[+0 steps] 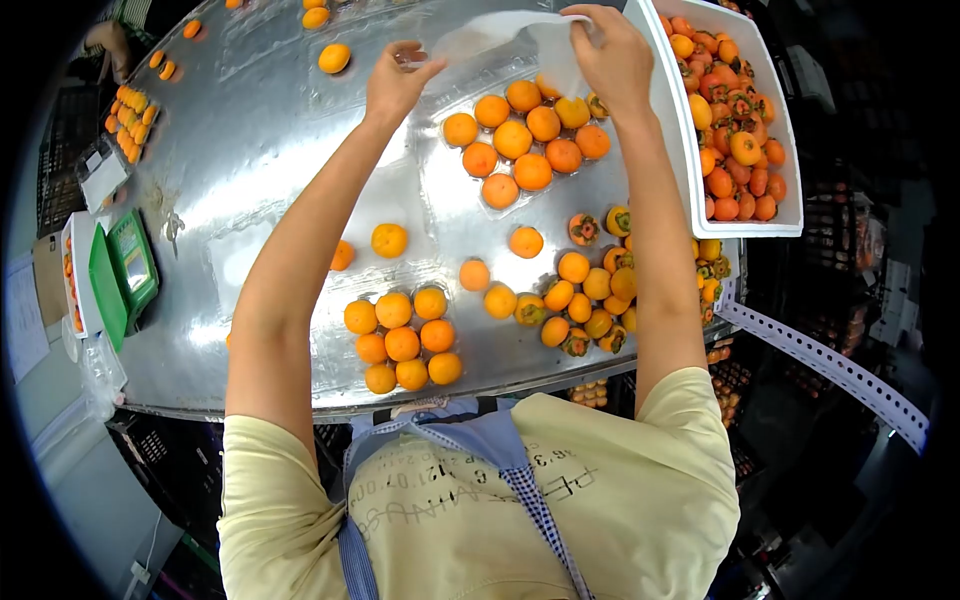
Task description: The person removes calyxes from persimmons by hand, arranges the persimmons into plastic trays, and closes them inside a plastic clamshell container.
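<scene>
A thin translucent white plastic sheet (pixel 490 33) is stretched between my two hands at the far side of the metal table. My right hand (pixel 612 58) pinches its right end, where part of it hangs down. At its left edge, my left hand (pixel 398 82) has thumb and fingers curled around it. Just below the sheet lies a group of orange persimmons (pixel 512 139) in a clear tray, partly covered by the hanging plastic. Nearer my body, another block of persimmons (pixel 402 343) sits in rows. Loose persimmons (pixel 597 284) with leafy calyxes lie by my right forearm.
A white foam box (pixel 690 190) full of persimmons stands at the right. On the left are a green scale (pixel 125 270) and a packed tray of small orange fruit (pixel 130 122). Single persimmons (pixel 334 58) are scattered over the metal table (pixel 250 130).
</scene>
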`<action>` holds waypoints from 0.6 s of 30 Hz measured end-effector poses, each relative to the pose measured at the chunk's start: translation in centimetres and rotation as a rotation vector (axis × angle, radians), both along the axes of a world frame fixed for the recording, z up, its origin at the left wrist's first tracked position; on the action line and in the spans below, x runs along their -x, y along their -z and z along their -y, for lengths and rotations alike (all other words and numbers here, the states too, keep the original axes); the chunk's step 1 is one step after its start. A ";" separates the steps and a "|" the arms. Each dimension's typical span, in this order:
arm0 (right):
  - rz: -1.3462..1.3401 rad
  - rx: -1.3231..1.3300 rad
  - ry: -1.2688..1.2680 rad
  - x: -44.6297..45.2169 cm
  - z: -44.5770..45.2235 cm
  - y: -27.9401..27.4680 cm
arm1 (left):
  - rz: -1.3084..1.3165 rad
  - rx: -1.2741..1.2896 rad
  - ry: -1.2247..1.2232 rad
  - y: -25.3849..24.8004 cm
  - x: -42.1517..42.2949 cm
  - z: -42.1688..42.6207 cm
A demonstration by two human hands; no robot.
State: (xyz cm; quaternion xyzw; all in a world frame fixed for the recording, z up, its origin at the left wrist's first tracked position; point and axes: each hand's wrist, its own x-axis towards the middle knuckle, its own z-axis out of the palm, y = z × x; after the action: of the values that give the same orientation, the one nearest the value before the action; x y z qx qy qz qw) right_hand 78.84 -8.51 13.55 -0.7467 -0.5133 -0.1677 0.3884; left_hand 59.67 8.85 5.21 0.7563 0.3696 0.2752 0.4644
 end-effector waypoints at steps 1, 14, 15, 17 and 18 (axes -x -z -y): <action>0.078 -0.030 -0.015 -0.4 0.6 -0.3 | -0.003 0.034 0.007 0.1 0.0 -0.3; 0.216 0.308 -0.455 3.1 7.9 10.1 | 0.116 -0.013 0.023 0.0 0.1 1.2; 0.206 0.298 -0.428 3.2 7.9 10.1 | 0.115 -0.051 0.023 0.0 0.3 1.8; 0.188 0.278 -0.375 3.2 7.6 10.0 | 0.093 -0.091 0.042 -1.3 1.0 3.6; 0.178 0.276 -0.376 3.2 7.6 10.2 | 0.076 -0.150 0.066 -1.5 1.5 4.7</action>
State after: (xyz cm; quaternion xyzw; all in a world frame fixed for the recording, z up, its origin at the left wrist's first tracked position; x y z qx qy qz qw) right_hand 75.65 -16.09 3.36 -0.6665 -0.6932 -0.0859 0.2606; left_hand 58.19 4.20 6.73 0.7897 0.3049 0.3153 0.4290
